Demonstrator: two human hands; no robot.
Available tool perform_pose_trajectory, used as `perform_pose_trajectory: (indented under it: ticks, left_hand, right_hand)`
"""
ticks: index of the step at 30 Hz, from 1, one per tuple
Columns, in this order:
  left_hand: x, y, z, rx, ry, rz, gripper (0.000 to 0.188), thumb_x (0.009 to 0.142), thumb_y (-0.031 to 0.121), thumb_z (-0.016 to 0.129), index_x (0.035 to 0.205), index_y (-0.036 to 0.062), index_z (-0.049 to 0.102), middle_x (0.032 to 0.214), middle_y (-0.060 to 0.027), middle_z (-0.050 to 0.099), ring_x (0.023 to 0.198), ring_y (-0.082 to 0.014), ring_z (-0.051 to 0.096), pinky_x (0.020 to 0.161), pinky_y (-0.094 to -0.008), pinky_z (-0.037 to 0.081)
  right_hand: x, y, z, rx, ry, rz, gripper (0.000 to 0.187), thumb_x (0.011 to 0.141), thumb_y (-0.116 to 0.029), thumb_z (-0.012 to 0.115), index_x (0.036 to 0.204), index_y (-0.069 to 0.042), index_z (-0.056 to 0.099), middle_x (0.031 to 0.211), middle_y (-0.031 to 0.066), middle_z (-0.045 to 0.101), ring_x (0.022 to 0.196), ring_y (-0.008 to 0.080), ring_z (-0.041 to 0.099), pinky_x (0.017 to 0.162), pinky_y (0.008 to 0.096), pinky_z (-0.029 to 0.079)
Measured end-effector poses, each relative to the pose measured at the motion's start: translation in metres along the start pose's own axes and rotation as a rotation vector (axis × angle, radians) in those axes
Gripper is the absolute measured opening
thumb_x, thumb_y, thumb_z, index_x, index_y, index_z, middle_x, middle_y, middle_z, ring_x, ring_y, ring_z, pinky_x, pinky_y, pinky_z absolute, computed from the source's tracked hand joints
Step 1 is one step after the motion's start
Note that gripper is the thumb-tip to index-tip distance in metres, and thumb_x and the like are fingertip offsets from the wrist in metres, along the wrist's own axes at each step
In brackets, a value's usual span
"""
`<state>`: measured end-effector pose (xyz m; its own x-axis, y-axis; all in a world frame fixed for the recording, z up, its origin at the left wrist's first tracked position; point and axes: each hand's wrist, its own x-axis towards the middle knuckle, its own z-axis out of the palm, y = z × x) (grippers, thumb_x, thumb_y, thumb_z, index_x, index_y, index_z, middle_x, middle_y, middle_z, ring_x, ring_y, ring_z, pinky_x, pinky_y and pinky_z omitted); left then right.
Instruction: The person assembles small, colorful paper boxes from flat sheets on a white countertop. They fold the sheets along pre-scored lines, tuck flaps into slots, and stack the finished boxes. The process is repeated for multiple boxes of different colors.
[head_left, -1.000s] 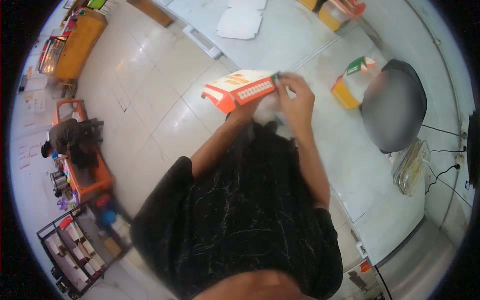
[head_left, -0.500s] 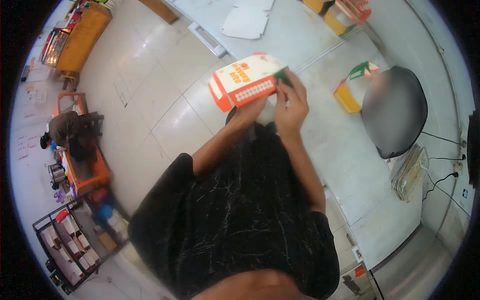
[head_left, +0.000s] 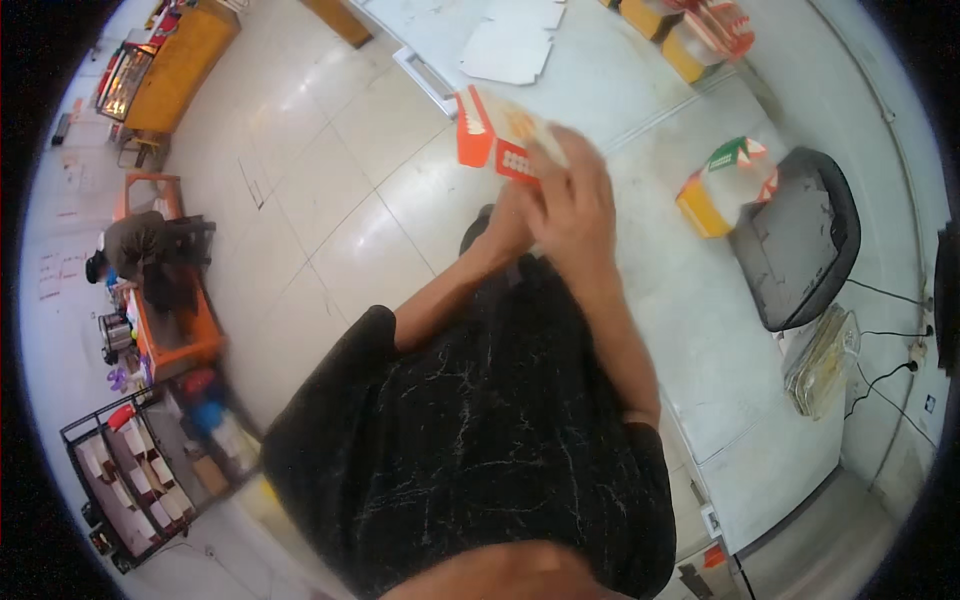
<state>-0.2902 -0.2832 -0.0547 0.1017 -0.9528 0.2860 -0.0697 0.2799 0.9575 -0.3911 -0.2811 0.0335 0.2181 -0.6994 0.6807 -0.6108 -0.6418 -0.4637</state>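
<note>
A red, white and orange cardboard food box is held up in front of my chest, over the edge of the white counter. My left hand grips it from below, most of its fingers hidden by the box and my other hand. Over the box's right end, my right hand curls its fingers against the cardboard, slightly blurred and covering that end. On the counter to the right stands a similar box in yellow, white and green, with its top flaps up.
Flat white card lies at the counter's far side, near more assembled boxes. A dark grey padded object and a plastic-wrapped stack sit by the wall cables. Far left, a person bends at an orange table.
The box has turned and shifted right in my hands. My right hand has swung over its right end, hiding more of it. The whole view has shifted slightly.
</note>
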Motion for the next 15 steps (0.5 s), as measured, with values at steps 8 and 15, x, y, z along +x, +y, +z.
perform_pose_trajectory:
  ticks: [8, 15]
  left_hand:
    - [0.035, 0.044, -0.057, -0.16, -0.555, -0.268, 0.034, 0.093, 0.01, 0.058, 0.123, -0.0048, 0.057, 0.113, -0.0164, 0.065, 0.1, -0.0272, 0.066, 0.09, -0.0391, 0.053]
    - [0.047, 0.069, -0.061, -0.324, -0.154, -0.456, 0.034, 0.097, 0.013, 0.056, 0.125, -0.0059, 0.055, 0.118, -0.0161, 0.063, 0.102, -0.0239, 0.065, 0.092, -0.0399, 0.055]
  right_hand:
    - [0.005, 0.022, -0.01, -0.03, 0.17, 0.068, 0.031, 0.075, 0.001, 0.067, 0.104, -0.01, 0.07, 0.095, 0.0017, 0.064, 0.083, 0.0205, 0.063, 0.068, 0.0324, 0.052]
    - [-0.002, 0.026, -0.009, -0.091, 0.144, 0.068, 0.028, 0.077, -0.001, 0.07, 0.102, -0.012, 0.072, 0.091, 0.002, 0.064, 0.08, 0.0212, 0.062, 0.068, 0.0327, 0.051]
